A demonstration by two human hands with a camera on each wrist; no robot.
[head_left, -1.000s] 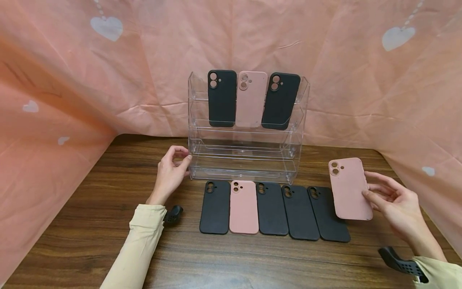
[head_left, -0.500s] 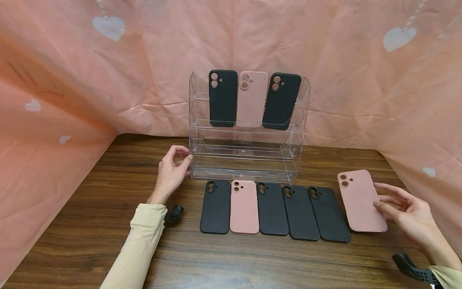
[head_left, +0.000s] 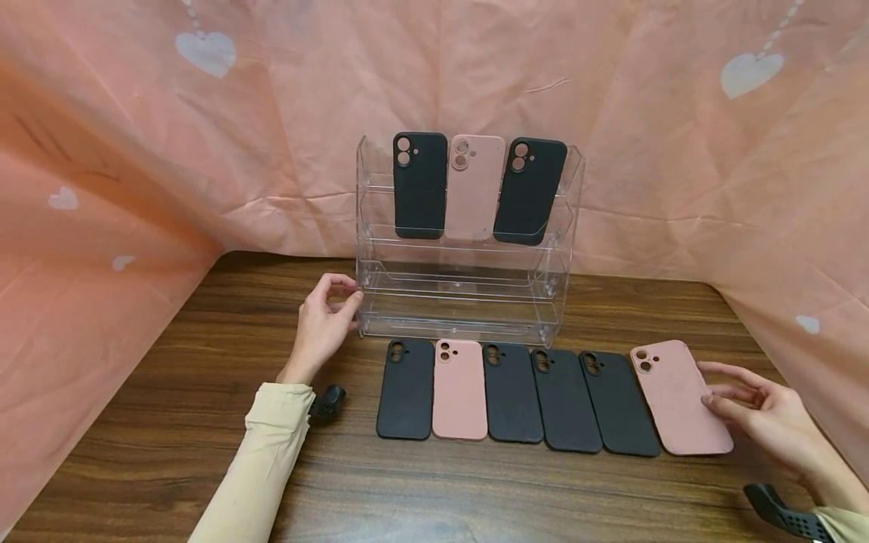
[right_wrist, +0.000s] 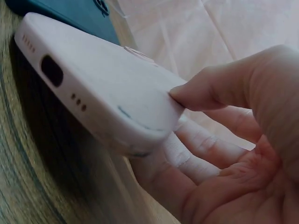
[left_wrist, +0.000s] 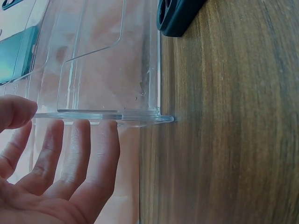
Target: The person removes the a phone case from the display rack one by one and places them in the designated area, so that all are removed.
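Your right fingers point(right_wrist: 205, 145) pinch a pink phone case point(head_left: 682, 401) by its outer edge, front-right of the clear tiered display stand point(head_left: 462, 329), likely to avoid the adjacent black phone case point(head_left: 621, 407), as your loosely bent left fingers point(left_wrist: 100, 154) touch that stand's left side, seemingly steadying it.

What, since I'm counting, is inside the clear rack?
The rack holds two black phone cases flanking a pink case near its top; whatever lies behind them is mostly covered.

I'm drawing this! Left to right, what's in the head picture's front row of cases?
First black phone case, first pink phone case, second black phone case, third black phone case, fourth black phone case, second pink phone case, in the right hand.
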